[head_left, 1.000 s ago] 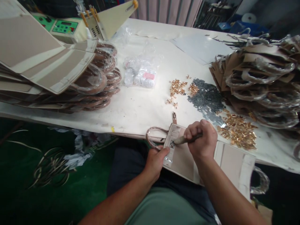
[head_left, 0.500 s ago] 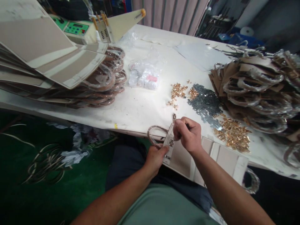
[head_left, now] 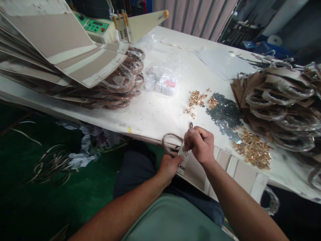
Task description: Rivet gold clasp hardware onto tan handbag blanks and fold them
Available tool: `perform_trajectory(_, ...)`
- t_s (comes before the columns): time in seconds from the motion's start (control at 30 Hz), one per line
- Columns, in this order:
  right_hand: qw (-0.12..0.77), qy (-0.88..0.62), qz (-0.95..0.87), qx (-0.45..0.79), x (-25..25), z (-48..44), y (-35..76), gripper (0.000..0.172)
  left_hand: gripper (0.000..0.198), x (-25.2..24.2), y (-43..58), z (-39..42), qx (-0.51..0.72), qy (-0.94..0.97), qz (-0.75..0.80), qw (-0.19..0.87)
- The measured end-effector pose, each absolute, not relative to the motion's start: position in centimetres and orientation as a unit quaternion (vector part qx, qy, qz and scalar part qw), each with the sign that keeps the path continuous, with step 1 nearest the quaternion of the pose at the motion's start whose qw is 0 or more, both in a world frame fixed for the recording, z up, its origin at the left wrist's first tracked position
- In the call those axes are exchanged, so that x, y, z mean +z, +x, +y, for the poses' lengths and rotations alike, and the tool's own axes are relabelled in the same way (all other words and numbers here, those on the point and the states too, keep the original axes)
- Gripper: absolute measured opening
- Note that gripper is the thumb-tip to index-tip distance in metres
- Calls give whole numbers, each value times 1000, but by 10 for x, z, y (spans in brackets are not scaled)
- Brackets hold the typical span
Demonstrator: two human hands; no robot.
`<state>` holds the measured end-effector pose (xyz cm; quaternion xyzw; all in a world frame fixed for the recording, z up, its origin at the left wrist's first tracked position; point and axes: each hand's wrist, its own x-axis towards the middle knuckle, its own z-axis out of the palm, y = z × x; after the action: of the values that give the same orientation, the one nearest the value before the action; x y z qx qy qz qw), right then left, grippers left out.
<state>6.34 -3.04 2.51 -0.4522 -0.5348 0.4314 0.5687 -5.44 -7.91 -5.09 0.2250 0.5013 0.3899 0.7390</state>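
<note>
A beige bag panel [head_left: 197,169] with a plastic-wrapped looped handle [head_left: 173,138] lies across my lap at the table edge. My left hand [head_left: 170,169] is closed on the panel's end, thumb on top near a small metal plate [head_left: 186,154]. Just above that plate, my right hand [head_left: 202,144] is a fist around a slim hand tool [head_left: 191,125]. The tool's metal end sticks out past the knuckles; the rest is hidden in the fist, so I cannot tell its exact kind. Another wrapped handle [head_left: 272,201] shows at the panel's far end.
Gold fittings [head_left: 252,149], grey metal plates [head_left: 223,112] and smaller gold pieces [head_left: 197,98] lie on the white table [head_left: 160,117]. Stacked bag panels [head_left: 75,63] stand left, more wrapped-handle bags [head_left: 278,97] right. Behind are a plastic bag [head_left: 163,80] and a machine [head_left: 97,28].
The view has shifted, so the table's things appear further right. My right fist has come slightly closer to the metal plate. My left hand keeps its hold on the panel.
</note>
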Motion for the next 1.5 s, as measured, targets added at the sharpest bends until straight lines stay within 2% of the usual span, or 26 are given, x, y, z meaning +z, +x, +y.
perform_trajectory(0.2, 494, -489, -602, 393, 23, -32, 68, 49, 24, -50, -54, -80, 394, 218, 503, 738)
perform_trajectory(0.37, 493, -496, -596, 395, 24, -32, 71, 49, 22, -51, -54, -80, 386, 232, 509, 733)
perform_trajectory(0.43, 523, -487, -572, 402, 34, -33, 73, 47, 21, -52, -54, -79, 381, 236, 509, 735)
perform_trajectory(0.57, 642, -397, -539, 375, 48, -40, 76, 45, 18, -57, -53, -80, 372, 245, 511, 736)
perform_trajectory(0.73, 629, -425, -531, 377, 30, -55, 76, 43, 16, -59, -52, -82, 374, 250, 518, 728)
perform_trajectory(0.93, 668, -385, -525, 361, 26, -60, 71, 43, 20, -60, -53, -84, 385, 251, 515, 723)
perform_trajectory(1.1, 583, -539, -495, 354, 23, -63, 97, 47, 27, -56, -54, -84, 382, 244, 520, 724)
perform_trajectory(1.2, 453, -664, -518, 292, 25, -67, 124, 44, 33, -52, -56, -86, 376, 240, 521, 728)
perform_trajectory(1.3, 287, -719, -595, 215, 16, -71, 136, 21, 39, -47, -56, -92, 363, 237, 519, 737)
perform_trajectory(1.4, 182, -744, -626, 145, 0, -74, 128, 29, 44, -42, -57, -97, 356, 215, 505, 757)
perform_trajectory(1.5, 145, -760, -625, 100, -8, -75, 118, 28, 50, -42, -66, -99, 335, 253, 485, 767)
